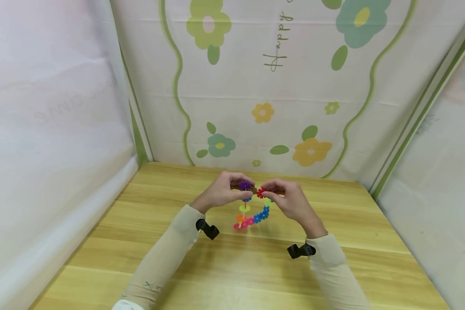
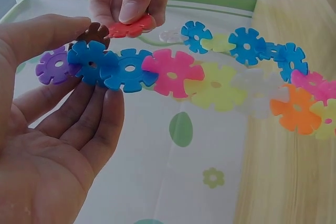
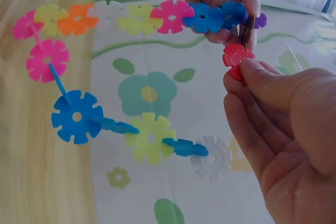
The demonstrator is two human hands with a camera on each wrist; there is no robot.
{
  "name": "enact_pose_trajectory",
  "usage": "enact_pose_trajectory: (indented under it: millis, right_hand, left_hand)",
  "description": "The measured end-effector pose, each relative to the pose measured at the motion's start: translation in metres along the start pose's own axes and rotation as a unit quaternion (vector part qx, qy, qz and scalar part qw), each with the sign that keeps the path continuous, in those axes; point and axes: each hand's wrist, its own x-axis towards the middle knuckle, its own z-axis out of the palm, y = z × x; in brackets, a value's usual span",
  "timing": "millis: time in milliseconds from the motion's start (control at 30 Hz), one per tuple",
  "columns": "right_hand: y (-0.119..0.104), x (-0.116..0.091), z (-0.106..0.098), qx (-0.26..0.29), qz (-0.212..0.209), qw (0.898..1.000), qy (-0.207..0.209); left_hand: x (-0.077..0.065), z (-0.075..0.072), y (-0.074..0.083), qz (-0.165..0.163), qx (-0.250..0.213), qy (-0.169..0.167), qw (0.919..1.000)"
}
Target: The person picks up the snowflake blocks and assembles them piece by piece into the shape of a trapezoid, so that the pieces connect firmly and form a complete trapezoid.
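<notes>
A chain of toothed plastic snowflake discs (image 2: 172,74) in blue, pink, yellow, white and orange hangs in a loop between the hands. My left hand (image 1: 226,189) grips one end of it, by the brown disc (image 2: 95,34), with purple and blue discs beside its fingers. Between thumb and fingers, my right hand (image 1: 290,198) pinches a red snowflake disc (image 3: 239,59). The red disc's edge meets the brown one; whether their slots are joined I cannot tell. At the other end of the chain, a clear white disc (image 3: 211,157) hangs apart from the red disc.
Below the hands is a wood-grain table (image 1: 248,271). A white printed fabric wall (image 1: 232,86) with flowers rises behind it, and further fabric walls stand at the left and right. Each wrist wears a small black camera (image 1: 208,229).
</notes>
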Motion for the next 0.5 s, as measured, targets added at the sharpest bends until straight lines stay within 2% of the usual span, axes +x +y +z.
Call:
enact_pose_trajectory:
  millis: [300, 500]
  right_hand:
    - [-0.006, 0.003, 0.006, -0.021, -0.039, 0.999, 0.025]
    - [-0.009, 0.007, 0.014, -0.047, -0.092, 0.992, 0.070]
  left_hand:
    - [0.002, 0.000, -0.001, 0.004, 0.002, -0.003, 1.0000]
    - [0.003, 0.003, -0.003, -0.013, -0.007, 0.021, 0.9997]
